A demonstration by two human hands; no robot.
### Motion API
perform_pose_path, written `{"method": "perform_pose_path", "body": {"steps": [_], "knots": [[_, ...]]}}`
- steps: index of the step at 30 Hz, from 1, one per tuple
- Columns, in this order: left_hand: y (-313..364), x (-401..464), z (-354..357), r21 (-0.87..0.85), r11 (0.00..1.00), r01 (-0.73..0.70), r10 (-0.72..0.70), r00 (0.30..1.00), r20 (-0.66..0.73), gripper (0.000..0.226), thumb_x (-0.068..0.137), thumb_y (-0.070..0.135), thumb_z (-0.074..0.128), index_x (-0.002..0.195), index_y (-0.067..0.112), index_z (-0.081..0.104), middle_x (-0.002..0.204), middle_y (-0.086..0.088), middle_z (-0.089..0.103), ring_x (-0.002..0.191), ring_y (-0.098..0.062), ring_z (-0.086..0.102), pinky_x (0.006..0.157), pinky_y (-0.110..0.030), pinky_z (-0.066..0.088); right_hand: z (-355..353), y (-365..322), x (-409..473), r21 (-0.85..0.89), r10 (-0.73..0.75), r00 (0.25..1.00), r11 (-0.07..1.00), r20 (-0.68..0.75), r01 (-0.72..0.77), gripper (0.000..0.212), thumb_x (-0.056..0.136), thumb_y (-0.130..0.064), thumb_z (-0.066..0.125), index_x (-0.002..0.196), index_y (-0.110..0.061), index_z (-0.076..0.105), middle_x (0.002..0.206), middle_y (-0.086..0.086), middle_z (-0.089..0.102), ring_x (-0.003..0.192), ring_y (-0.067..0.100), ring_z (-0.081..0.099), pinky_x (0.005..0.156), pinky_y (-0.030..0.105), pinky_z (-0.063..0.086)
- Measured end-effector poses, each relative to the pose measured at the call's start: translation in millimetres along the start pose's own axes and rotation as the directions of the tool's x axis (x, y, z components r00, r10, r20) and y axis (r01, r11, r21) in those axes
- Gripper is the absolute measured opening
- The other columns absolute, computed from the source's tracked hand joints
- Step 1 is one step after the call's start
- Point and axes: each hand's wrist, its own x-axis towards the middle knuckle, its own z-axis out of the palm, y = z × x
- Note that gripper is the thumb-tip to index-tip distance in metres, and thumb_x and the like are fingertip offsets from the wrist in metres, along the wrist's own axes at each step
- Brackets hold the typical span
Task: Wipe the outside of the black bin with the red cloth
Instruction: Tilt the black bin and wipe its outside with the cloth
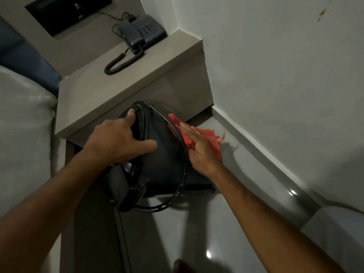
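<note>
The black bin [167, 154] stands tilted on the floor in front of a bedside table. My left hand [116, 138] grips its rim, fingers over the edge and thumb against the outer wall. My right hand [199, 148] lies flat against the bin's right side and presses the red cloth [210, 138] onto it. A thin black ring [182, 174], loose from the rim, loops around the bin's body. The cloth sticks out above and to the right of my fingers.
A grey bedside table [126, 83] with a corded phone [141, 30] stands just behind the bin. A white wall [275, 75] and skirting run along the right. A pale bed edge [23, 125] is at the left. Glossy floor tiles [197, 233] lie below.
</note>
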Motion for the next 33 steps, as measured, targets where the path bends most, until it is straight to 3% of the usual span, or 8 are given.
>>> {"method": "perform_pose_path", "body": {"steps": [4,7,9,14,19,25,28,33], "knots": [[-24,-22,3,-0.044,0.982,-0.181,0.184,0.980,0.077,0.143,0.038,0.103,0.043,0.152,0.034,-0.009,0.130,-0.010,0.059,0.091,-0.015,0.055,0.077,-0.024,0.041,-5,19,-2,-0.149,-0.064,0.993,0.988,-0.098,0.049,0.052,0.101,-0.029,0.057,0.151,-0.035,0.045,0.150,-0.018,0.053,0.140,0.008,0.046,0.116,0.039,0.040],[-33,-56,26,-0.084,0.973,-0.215,0.231,0.930,0.286,0.175,0.010,0.090,0.069,0.136,0.040,-0.041,0.161,-0.003,-0.012,0.143,-0.031,0.008,0.108,-0.051,0.027,-7,26,6,0.000,0.017,0.992,1.000,-0.121,-0.017,0.052,0.095,-0.038,0.056,0.140,-0.061,0.044,0.131,-0.046,0.053,0.126,-0.013,0.051,0.108,0.020,0.045],[-32,-64,44,-0.079,0.971,-0.227,0.240,0.931,0.275,0.175,0.014,0.081,0.076,0.132,0.039,-0.046,0.153,0.001,-0.037,0.141,-0.027,-0.019,0.110,-0.052,0.014,-7,28,9,0.019,0.077,0.990,0.997,-0.121,-0.076,0.049,0.093,-0.045,0.057,0.134,-0.069,0.044,0.125,-0.049,0.055,0.119,-0.012,0.058,0.103,0.021,0.049],[-20,-60,35,-0.132,0.953,-0.272,0.284,0.956,0.077,0.138,0.049,0.084,0.061,0.143,0.041,-0.031,0.160,-0.022,0.001,0.143,-0.041,0.019,0.111,-0.056,0.027,-8,37,11,0.059,0.235,0.969,0.971,-0.081,-0.230,0.032,0.090,-0.055,0.052,0.116,-0.074,0.054,0.098,-0.029,0.071,0.100,-0.002,0.068,0.090,0.024,0.057],[3,-39,13,-0.051,0.983,-0.179,0.176,0.983,-0.046,0.130,0.049,0.094,0.040,0.153,0.027,0.000,0.107,-0.009,0.065,0.080,-0.022,0.062,0.081,-0.038,0.054,-17,44,-28,0.375,0.518,0.855,0.800,-0.036,-0.469,0.019,0.102,-0.044,0.052,0.110,-0.036,0.067,0.097,-0.011,0.073,0.102,0.015,0.068,0.074,0.021,0.053],[33,-13,2,0.017,1.000,-0.014,0.014,1.000,-0.013,0.109,0.043,0.095,0.039,0.124,0.022,0.051,0.089,0.002,0.060,0.074,-0.022,0.059,0.073,-0.038,0.056,21,36,-85,0.248,0.332,0.825,0.939,-0.458,-0.240,0.025,0.095,-0.039,0.052,0.114,-0.050,0.066,0.091,-0.019,0.073,0.092,0.010,0.071,0.088,0.038,0.057],[40,-2,3,-0.023,1.000,0.013,-0.013,1.000,-0.001,0.103,0.042,0.094,0.041,0.111,0.021,0.058,0.086,-0.001,0.064,0.073,-0.023,0.061,0.073,-0.039,0.057,41,19,-99,0.551,0.516,0.661,0.814,-0.544,-0.183,0.036,0.091,-0.047,0.060,0.126,-0.040,0.066,0.121,0.000,0.070,0.117,0.023,0.064,0.106,0.047,0.049],[23,13,-3,-0.070,0.993,0.098,-0.093,0.993,0.070,0.105,0.038,0.092,0.041,0.111,0.018,0.062,0.086,-0.004,0.066,0.072,-0.022,0.061,0.067,-0.033,0.052,85,25,-142,0.402,0.411,0.810,0.883,-0.418,-0.241,0.065,0.099,-0.052,0.051,0.158,-0.035,0.027,0.161,-0.014,0.030,0.150,0.009,0.029,0.118,0.022,0.028]]}}
